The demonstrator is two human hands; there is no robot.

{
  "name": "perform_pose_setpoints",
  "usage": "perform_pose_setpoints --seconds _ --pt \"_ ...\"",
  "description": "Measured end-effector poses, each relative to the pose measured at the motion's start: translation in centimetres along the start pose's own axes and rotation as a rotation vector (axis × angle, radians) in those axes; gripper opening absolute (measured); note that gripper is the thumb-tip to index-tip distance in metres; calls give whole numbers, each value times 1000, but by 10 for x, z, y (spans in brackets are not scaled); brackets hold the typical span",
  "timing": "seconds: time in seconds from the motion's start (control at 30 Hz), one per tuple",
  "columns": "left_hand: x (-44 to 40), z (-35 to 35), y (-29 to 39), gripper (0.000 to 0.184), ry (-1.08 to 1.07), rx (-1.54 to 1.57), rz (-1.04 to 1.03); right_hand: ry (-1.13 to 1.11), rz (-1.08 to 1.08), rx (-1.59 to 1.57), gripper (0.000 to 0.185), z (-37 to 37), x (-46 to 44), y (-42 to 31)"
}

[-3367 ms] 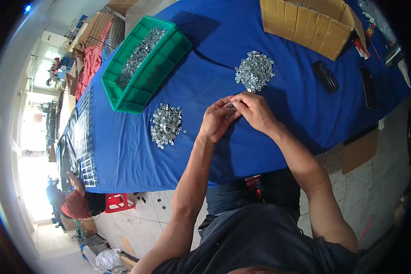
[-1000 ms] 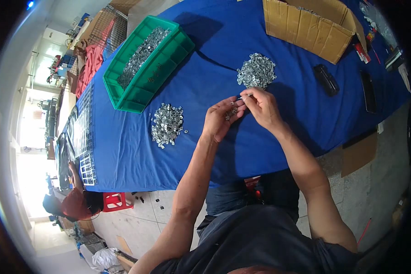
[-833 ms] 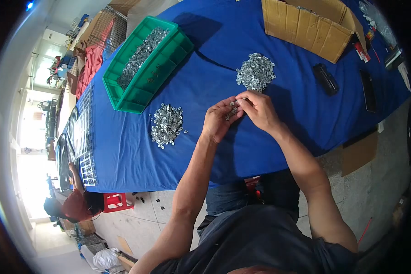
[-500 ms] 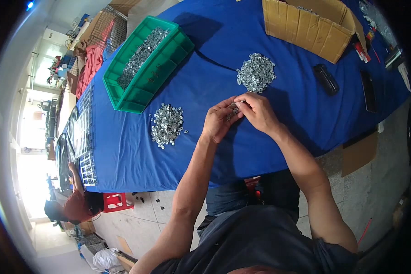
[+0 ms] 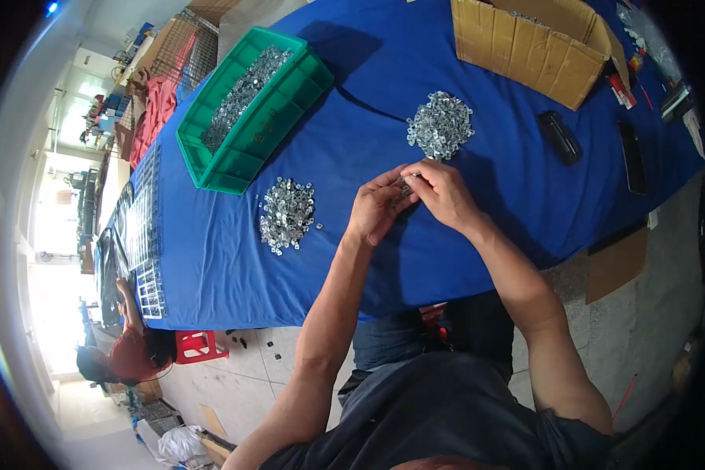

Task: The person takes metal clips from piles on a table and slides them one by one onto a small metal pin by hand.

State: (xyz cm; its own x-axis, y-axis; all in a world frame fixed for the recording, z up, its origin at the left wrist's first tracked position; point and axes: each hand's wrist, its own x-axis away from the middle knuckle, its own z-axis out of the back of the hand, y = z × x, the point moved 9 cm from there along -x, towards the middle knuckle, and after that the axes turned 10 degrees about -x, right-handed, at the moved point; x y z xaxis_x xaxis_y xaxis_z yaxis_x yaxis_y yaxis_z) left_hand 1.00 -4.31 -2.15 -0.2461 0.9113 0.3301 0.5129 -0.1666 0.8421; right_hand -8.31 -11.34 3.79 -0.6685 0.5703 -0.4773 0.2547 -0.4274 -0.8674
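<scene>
My left hand [image 5: 377, 205] is cupped around several small metal pieces [image 5: 404, 190], flat and silvery with holes. The fingers of my right hand [image 5: 444, 193] are pinched together over the left palm, against those pieces; exactly what the pinch holds is hidden. Just beyond my hands lies a pile of small metal pieces [image 5: 440, 125] on the blue cloth [image 5: 211, 266]. A second pile of metal pieces [image 5: 287, 215] is spread to the left of my left hand.
A green plastic bin [image 5: 290, 110] with metal pieces stands at the back left. At the back right is a cardboard box [image 5: 525, 43]. A black object [image 5: 559, 136] and a phone-like slab [image 5: 632, 157] lie right. Another person [image 5: 137, 348] sits by a white rack [image 5: 145, 235].
My hands stay almost in place, with only slight finger movement over the metal pieces. The piles and the bin look the same.
</scene>
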Motion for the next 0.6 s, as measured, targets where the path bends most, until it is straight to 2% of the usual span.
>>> perform_pose_setpoints --seconds 0.23,0.43,0.5,0.57,0.6 --pt "-1 0 -2 41 -38 -34 20 -5 -101 -58 12 -1 2 10" --pt "-1 1 -4 42 10 -90 9 -46 11 55 11 -3 1 1" --pt "-3 1 -4 42 -6 -72 -7 -7 10 47 11 0 0 4" --pt "-4 1 -3 42 -20 -51 -26 140 -141 -67 13 14 0 23" --pt "-3 3 -2 42 13 2 -1 298 -150 -11 14 34 1 24"
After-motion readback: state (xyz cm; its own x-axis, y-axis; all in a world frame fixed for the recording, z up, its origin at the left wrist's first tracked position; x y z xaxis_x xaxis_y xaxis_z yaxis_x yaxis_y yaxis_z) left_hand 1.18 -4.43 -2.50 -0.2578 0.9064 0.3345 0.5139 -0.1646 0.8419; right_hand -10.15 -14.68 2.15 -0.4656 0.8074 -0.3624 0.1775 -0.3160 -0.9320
